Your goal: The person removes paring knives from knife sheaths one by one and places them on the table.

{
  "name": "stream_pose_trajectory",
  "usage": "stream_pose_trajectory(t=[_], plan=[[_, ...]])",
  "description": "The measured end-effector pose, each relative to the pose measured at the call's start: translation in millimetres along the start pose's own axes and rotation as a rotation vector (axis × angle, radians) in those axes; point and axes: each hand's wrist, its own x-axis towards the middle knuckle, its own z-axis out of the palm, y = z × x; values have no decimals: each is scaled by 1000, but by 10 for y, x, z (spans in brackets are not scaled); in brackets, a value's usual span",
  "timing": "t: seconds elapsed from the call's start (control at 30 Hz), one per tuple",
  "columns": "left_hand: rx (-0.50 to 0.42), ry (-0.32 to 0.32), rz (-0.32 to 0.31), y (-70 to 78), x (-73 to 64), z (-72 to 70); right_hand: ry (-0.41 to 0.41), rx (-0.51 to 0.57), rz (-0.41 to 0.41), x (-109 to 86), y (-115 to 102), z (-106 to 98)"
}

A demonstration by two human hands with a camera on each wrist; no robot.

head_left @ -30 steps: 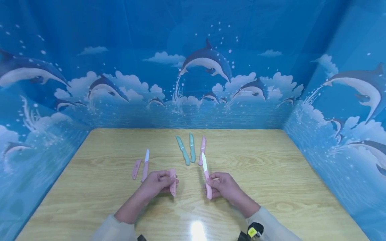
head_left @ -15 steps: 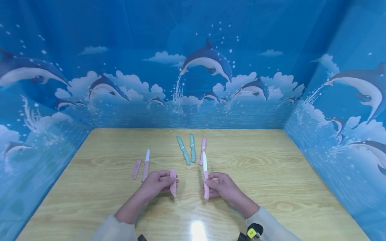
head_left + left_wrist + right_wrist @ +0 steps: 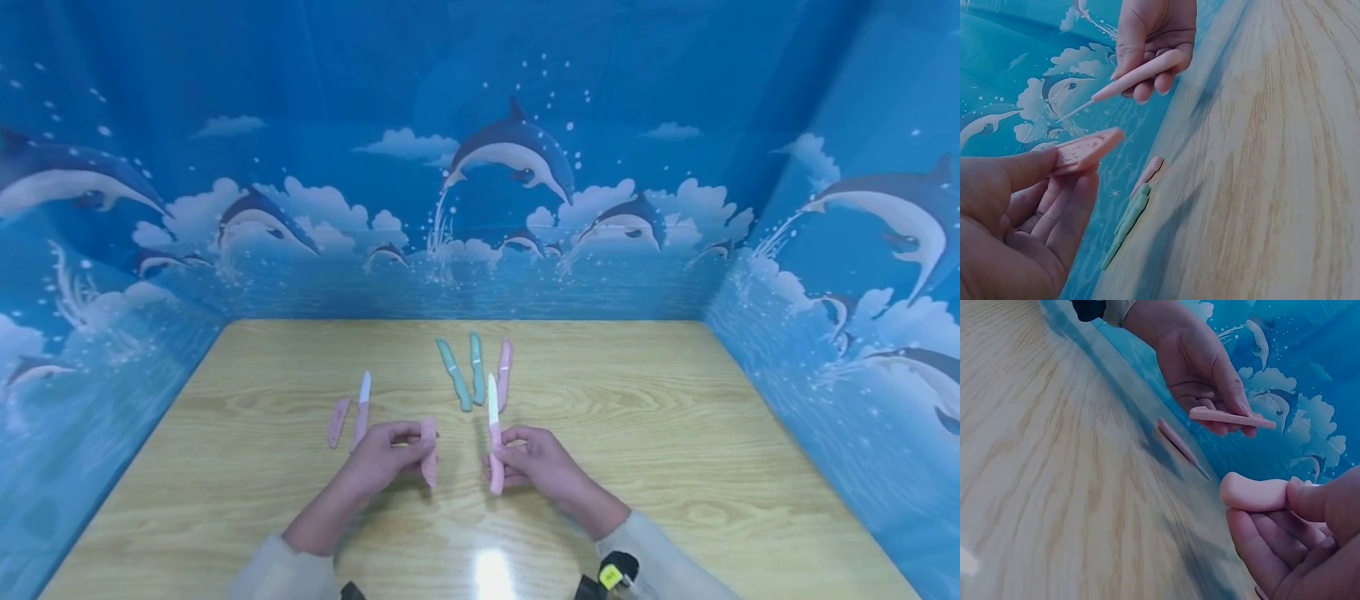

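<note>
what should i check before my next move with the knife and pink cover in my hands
1. Right hand grips the held knife by its handle: ok
2. Held knife's blade points away from the body: ok
3. Blade lined up with the held cover, in the left hand: not ok, side by side and apart
4. Cover's opening free of fingers: cannot tell
5. Loose knife at left sheathed: not ok, blade bare

In the head view I look forward and down at the table from up high. My wrist views sit close, each facing across it, and both show me the left hand and right hand.
</note>
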Motion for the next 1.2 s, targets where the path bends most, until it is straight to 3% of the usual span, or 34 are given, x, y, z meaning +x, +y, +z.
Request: stream_pose_trajectory(t=[0.2,0.37,0.57,0.73,0.83,1.2], plan=[[13,42,-22,18,6,8,23,-29,-9,85,-49,124],[53,124,-48,11,52,-1,78,-57,-18,181,-69,245],[175,200,3,-26,140,-46,137,-92,-68,308,-69,387],[316,243,52,-47,172,-116,201,-244,-108,405,-98,460],[337,263,49,-56,183,-177,227,-299,-113,459,-112,485],[412,308,64,-45,268,-319,246,-328,-123,734,-70,648]])
